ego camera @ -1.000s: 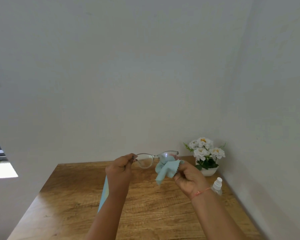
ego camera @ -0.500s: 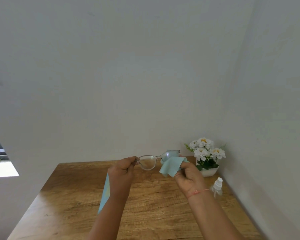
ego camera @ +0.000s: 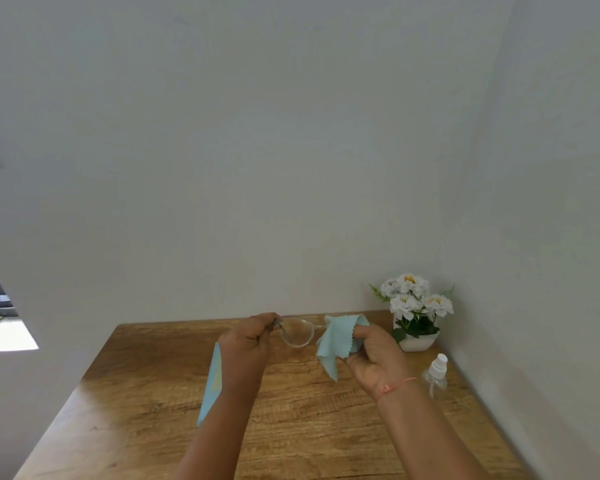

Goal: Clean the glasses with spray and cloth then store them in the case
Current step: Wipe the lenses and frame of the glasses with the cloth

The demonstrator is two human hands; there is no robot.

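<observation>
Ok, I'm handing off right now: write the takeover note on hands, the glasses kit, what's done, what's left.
The left-hand grip pinches one end of the clear-framed glasses, held above the wooden table.
The right-hand grip holds the light-blue zigzag-edged cloth over the other lens.
The small clear spray bottle with a white cap stands on the table near the right wall.
A flat light-blue item, possibly the case, lies on the table behind the left forearm, mostly hidden.
Done: wiping under way; spraying cannot be confirmed.
Left: finish the lenses, then store the glasses in the case.
</observation>
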